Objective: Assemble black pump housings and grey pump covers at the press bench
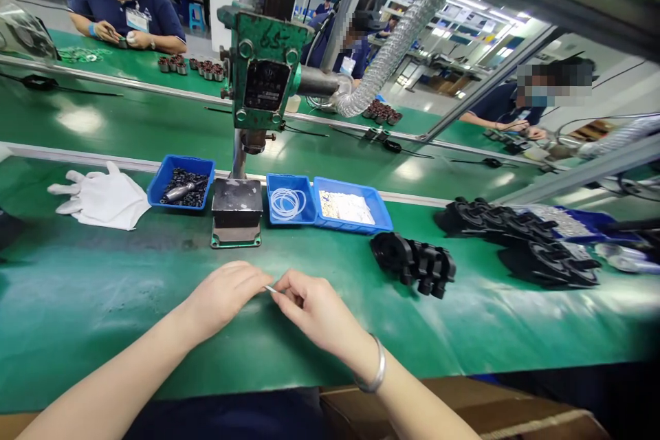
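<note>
**Green work mat (pixel 268 361), small piece, easily lost**

Nearest you, a metal bracelet (pixel 379 366) circles your right wrist; were that arm to drop, it could scrape the mat. Your right hand (pixel 314 306) is mostly curled, thumb and forefinger pinching a thin pale piece (pixel 270 289). Your left hand (pixel 224 295) arches, fingers together, tips at the piece's other end; its thumb is hidden, so whether it grips cannot be told. So the piece sits between your two sets of fingertips, above the mat. Little of it shows: a slack pinch or uneven pull could make it spring away, and your own fingers could mask the slip.

To your right, black moulded parts (pixel 415 262) stand bunched; a sweeping hand could knock them over. Farther off, the black block (pixel 237 203) lies below the green press head (pixel 262 69); fingers straying there could be crushed if the press came down. Beside it, coiled tubing (pixel 287 205) might tangle if grabbed hastily.
</note>
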Demonstrator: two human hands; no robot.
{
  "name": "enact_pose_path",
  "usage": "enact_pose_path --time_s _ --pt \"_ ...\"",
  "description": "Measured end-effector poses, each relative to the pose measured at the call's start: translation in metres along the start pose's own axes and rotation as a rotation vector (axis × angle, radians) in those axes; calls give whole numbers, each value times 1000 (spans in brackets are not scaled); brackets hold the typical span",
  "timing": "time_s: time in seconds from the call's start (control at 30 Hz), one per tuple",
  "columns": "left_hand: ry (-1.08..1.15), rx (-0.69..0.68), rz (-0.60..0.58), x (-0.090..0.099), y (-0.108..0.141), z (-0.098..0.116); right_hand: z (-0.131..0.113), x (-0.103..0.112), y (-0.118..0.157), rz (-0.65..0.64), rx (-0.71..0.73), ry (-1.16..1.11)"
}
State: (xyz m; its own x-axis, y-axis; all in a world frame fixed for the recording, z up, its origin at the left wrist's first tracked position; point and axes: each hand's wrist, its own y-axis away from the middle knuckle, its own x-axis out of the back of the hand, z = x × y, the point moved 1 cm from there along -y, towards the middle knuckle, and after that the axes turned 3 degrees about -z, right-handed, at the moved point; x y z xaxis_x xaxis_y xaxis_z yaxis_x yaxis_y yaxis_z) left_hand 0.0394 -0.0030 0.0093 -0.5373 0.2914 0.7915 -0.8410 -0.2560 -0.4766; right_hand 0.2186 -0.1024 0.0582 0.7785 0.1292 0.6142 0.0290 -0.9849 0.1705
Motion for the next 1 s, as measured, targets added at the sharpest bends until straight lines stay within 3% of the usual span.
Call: enact_pose_path --time_s 0.17,0.37,0.43,0.57,0.67,0.73,0.83,1.0 --pt "-19 -41 -35 4 -3 5 5 -7 2 -21 -2 -44" --pt "37 -19 -6 -2 1 4 16 -14 10 -47 -7 -448" --pt "29 43 5 -7 4 2 20 -5 15 62 56 -593" --pt "27 106 20 -11 5 0 40 39 31 652 145 -681" --pt "41 120 3 -13 3 4 70 75 42 968 45 -640" --pt "50 118 -21 -15 2 7 92 91 46 998 -56 -558" --pt "79 117 -55 -19 3 10 114 102 47 941 -126 -381" --pt "147 155 -119 -24 7 11 116 103 53 897 -181 -333"
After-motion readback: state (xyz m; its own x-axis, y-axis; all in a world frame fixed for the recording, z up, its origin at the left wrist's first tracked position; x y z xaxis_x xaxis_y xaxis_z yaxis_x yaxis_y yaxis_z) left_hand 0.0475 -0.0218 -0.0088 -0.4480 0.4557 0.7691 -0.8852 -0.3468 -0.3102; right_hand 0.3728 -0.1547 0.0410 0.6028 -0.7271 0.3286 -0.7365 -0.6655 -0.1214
